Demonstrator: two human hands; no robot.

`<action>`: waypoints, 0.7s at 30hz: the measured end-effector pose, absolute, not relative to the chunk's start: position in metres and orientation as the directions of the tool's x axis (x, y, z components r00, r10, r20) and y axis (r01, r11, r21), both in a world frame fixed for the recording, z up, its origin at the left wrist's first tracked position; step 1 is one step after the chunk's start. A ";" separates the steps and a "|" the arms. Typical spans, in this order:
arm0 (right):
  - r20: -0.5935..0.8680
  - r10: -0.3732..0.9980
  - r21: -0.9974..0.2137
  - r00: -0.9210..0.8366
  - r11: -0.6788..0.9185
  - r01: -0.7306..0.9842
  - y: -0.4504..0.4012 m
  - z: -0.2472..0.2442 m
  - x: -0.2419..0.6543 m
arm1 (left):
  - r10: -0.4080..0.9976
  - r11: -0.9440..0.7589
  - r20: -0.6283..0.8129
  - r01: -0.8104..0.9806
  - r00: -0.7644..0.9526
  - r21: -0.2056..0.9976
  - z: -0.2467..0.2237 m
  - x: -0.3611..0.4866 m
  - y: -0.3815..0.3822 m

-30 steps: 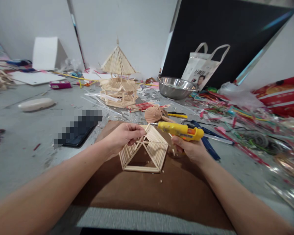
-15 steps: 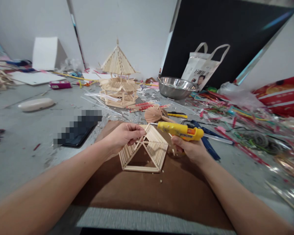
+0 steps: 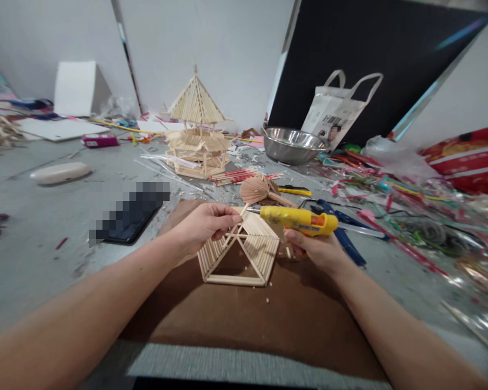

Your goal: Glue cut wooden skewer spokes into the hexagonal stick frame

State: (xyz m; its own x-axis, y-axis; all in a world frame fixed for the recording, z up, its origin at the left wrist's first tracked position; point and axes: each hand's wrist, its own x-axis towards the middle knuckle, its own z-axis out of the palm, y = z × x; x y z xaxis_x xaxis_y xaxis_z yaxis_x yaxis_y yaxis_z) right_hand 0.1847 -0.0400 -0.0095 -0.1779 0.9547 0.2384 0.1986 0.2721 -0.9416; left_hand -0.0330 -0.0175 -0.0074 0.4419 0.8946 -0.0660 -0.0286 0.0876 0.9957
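My left hand (image 3: 217, 221) pinches a short wooden stick (image 3: 244, 210) between thumb and fingers, above a hexagonal stick frame (image 3: 262, 250). Rows of sticks fill several of the frame's triangular sections, while the front section is open inside its outline. My right hand (image 3: 309, 244) is closed around the handle of a yellow hot glue gun (image 3: 295, 218), whose metal nozzle points left, close to the stick. The frame lies on a brown board (image 3: 236, 319), and a few tiny stick offcuts are scattered beside it.
Behind the board stands a stick-built pavilion (image 3: 197, 124) with a pointed roof. A metal bowl (image 3: 295, 146), red-tipped sticks (image 3: 236, 176), a paper fan (image 3: 256, 189) and a yellow cutter (image 3: 295, 190) lie farther back. A phone (image 3: 132, 216) is left; blue-handled pliers (image 3: 347, 238) and tangled scraps are right.
The glue gun has dropped slightly and shifted a little, its nozzle now just below the stick's upper end. My left hand and the frame have stayed nearly still.
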 end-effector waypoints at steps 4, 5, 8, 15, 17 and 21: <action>0.175 0.976 -0.970 -0.131 0.193 0.145 -0.038 -0.012 0.188 | 0.905 0.025 -0.043 0.049 0.422 0.998 -0.006 -0.034 -0.017; 0.182 0.976 -0.972 -0.119 0.197 0.124 -0.038 -0.012 0.188 | 0.904 -0.012 -0.028 0.092 0.428 0.996 -0.006 -0.034 -0.017; 0.195 0.974 -0.975 -0.113 0.205 0.087 -0.036 -0.013 0.190 | 0.883 -0.158 -0.004 0.305 0.470 0.939 -0.005 -0.034 -0.018; 0.156 0.984 -0.983 -0.085 0.163 0.086 -0.035 -0.014 0.191 | 0.757 -0.418 -0.105 0.602 0.645 0.680 -0.010 -0.027 -0.026; 0.155 0.984 -0.983 -0.087 0.163 0.088 -0.035 -0.014 0.190 | 0.733 -0.436 -0.142 0.620 0.665 0.653 -0.011 -0.026 -0.028; 0.174 0.978 -0.978 -0.113 0.185 0.098 -0.034 -0.015 0.189 | 0.696 -0.470 -0.182 0.633 0.694 0.615 -0.008 -0.025 -0.030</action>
